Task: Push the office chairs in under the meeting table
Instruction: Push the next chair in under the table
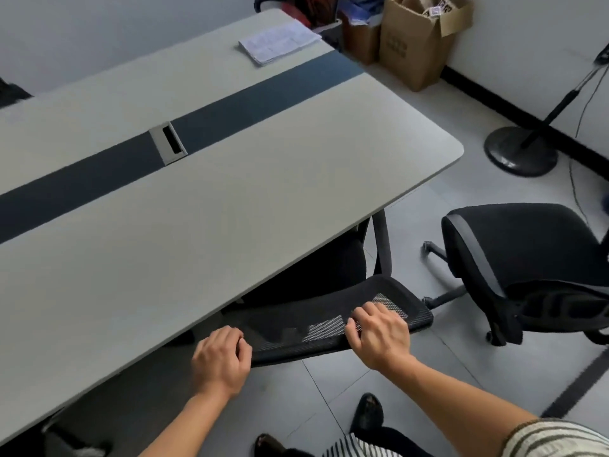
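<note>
A black mesh-backed office chair (316,318) stands at the near edge of the grey meeting table (230,199), its seat tucked beneath the tabletop. My left hand (220,357) grips the left end of the backrest's top edge. My right hand (379,334) is curled over the right part of the same edge. A second black office chair (527,268) stands apart on the floor to the right, clear of the table's rounded corner, its wheeled base showing.
A stack of papers (280,42) lies at the table's far end, and a cable port (168,141) sits in the dark centre strip. Cardboard boxes (418,41) stand by the far wall. A fan stand's round base (520,151) is at right. My feet (367,412) are below.
</note>
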### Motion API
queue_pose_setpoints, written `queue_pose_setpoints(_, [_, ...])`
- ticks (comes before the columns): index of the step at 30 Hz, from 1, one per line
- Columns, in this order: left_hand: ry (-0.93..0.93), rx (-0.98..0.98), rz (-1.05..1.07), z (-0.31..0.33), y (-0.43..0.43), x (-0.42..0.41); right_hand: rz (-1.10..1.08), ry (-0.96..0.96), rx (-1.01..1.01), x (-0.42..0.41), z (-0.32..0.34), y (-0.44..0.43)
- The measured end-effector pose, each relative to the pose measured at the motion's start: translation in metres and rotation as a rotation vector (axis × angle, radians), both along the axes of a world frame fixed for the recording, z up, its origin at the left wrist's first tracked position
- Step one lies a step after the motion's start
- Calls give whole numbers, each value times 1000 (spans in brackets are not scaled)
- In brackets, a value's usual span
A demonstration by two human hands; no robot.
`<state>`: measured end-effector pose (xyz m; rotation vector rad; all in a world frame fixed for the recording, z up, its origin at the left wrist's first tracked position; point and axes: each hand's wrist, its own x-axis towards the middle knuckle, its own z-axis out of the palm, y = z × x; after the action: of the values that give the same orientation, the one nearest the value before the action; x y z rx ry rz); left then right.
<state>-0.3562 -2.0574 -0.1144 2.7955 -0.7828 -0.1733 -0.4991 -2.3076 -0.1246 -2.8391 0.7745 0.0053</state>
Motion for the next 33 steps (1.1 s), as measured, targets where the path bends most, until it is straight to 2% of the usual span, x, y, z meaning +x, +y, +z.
queue_pose_setpoints(4, [-18,3,10,1,2,14,7,78,66,12,10,2])
queue_pose_setpoints(9, [12,-9,7,8,6,16,-12,125,297,15,23,-26])
queue_pose_setpoints(12, [82,-1,42,10,7,17,-304,248,248,5,22,-70])
queue_pose_setpoints(14, [180,50,127,10,8,18,-529,290,422,2,19,-79])
queue_pose_setpoints(16, [317,131,237,11,15,21,-603,268,522,6,17,-71])
queue_pose_setpoints(20, [455,187,256,12,56,24,-682,213,515,0,13,-33])
queue_pose_setpoints(25, [510,167,276,12,100,-5,-684,145,524,-28,6,14])
queue_pose_setpoints(29, [518,113,305,15,107,-45,-634,170,509,-32,12,2])
queue_pose_setpoints(33, [446,159,335,21,82,-89,-592,190,401,-23,17,-33])
